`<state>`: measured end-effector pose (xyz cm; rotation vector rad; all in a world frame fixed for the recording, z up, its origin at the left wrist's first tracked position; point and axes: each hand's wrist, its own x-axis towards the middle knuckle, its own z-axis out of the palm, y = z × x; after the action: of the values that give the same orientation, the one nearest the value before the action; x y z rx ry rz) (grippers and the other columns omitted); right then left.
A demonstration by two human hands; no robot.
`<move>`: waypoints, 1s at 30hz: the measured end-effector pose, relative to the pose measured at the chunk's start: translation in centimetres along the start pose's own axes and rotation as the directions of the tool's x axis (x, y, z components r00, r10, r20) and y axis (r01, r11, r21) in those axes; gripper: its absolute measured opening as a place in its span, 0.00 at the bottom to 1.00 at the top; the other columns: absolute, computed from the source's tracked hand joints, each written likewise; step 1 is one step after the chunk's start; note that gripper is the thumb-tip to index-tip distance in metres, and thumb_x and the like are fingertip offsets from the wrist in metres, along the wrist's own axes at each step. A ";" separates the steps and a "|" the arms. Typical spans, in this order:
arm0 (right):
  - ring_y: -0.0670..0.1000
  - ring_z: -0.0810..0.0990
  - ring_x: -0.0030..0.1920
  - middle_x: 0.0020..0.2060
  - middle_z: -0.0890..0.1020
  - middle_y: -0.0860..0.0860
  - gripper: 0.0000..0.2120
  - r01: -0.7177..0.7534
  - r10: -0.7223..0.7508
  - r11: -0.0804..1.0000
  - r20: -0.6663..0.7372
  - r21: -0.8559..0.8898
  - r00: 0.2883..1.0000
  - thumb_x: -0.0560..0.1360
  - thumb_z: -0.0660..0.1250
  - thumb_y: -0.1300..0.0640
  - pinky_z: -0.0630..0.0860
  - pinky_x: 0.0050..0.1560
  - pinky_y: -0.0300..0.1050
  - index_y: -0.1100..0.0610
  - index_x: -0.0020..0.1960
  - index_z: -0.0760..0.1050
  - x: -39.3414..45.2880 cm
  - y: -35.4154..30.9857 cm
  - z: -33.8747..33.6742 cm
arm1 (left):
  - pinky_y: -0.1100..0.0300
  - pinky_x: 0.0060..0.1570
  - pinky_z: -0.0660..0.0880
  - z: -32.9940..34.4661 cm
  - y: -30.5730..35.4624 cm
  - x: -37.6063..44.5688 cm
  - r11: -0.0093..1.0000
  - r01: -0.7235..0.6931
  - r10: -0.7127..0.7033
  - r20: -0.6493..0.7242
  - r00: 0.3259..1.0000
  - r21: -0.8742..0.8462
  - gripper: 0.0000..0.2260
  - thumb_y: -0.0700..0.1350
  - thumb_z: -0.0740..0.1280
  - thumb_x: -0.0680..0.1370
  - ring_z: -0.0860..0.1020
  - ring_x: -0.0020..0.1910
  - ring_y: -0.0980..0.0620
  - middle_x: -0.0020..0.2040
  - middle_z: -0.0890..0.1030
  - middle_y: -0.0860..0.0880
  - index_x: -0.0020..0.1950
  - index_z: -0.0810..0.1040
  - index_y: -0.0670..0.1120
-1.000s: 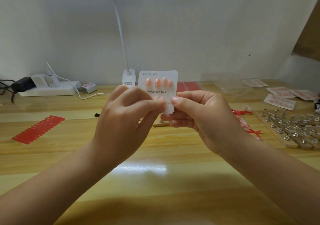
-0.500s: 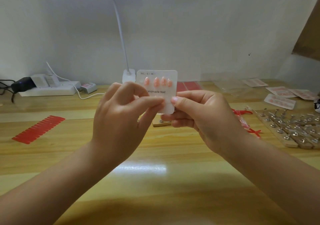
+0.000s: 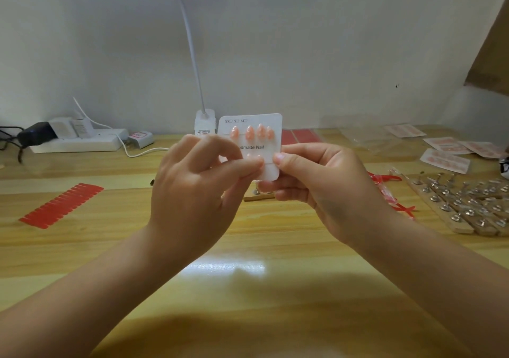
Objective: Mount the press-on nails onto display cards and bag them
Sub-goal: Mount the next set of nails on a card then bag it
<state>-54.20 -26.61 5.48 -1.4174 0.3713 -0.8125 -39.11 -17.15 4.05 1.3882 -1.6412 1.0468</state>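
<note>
A white display card point(image 3: 271, 126) printed "Handmade Nail" stands upright in front of me, above the wooden table point(image 3: 248, 275). Several peach press-on nails point(image 3: 250, 132) sit in a row near its top, and more show faintly lower down. My right hand point(image 3: 322, 184) pinches the card's lower right edge between thumb and fingers. My left hand point(image 3: 198, 187) covers the card's lower left part, its thumb and forefinger pinched together against the card. Whether a nail sits under those fingertips is hidden.
A red adhesive-tab strip point(image 3: 62, 206) lies at the left. Wooden strips with metal nail stands point(image 3: 465, 206) fill the right, red ribbon scraps point(image 3: 385, 189) beside them. Bagged cards point(image 3: 446, 162) and clear bags point(image 3: 360, 137) lie far right. A lamp base point(image 3: 205, 122) and power strip point(image 3: 80, 141) stand at the wall.
The card has sunk slightly. My left hand's fingers have shifted on the card's lower left, with the pinch moving a little to the right. The right hand has kept its grip.
</note>
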 end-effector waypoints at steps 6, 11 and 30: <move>0.54 0.86 0.37 0.39 0.86 0.57 0.05 -0.036 0.039 0.999 -0.067 0.037 0.997 0.78 0.65 0.66 0.78 0.32 0.38 0.62 0.50 0.79 0.4 0.0 -0.2 | 0.56 0.58 0.69 0.0 0.2 0.3 0.964 0.251 -0.250 0.021 0.968 -0.084 0.16 0.45 0.63 0.78 0.71 0.57 0.45 0.58 0.73 0.40 0.63 0.76 0.40; 0.55 0.85 0.36 0.39 0.85 0.58 0.04 -0.057 0.064 0.995 -0.082 0.077 0.995 0.77 0.65 0.67 0.78 0.31 0.39 0.62 0.49 0.78 0.5 0.0 -0.5 | 0.74 0.40 0.74 -0.5 0.4 1.3 0.330 0.782 -0.662 0.461 0.591 -0.528 0.11 0.48 0.65 0.79 0.80 0.46 0.64 0.48 0.84 0.55 0.60 0.75 0.47; 0.47 0.82 0.33 0.34 0.84 0.53 0.05 0.078 -0.081 0.991 -0.021 -0.108 0.997 0.78 0.66 0.61 0.75 0.33 0.37 0.59 0.46 0.80 0.7 2.4 -0.7 | 0.73 0.28 0.70 -0.1 1.0 1.3 0.116 0.820 -0.712 0.529 0.462 -0.560 0.10 0.50 0.71 0.66 0.76 0.28 0.63 0.32 0.83 0.55 0.43 0.81 0.46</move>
<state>-53.56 -27.69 3.24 -1.5308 0.3845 -0.8870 -40.24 -17.51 5.12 1.3586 -0.8849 -0.4270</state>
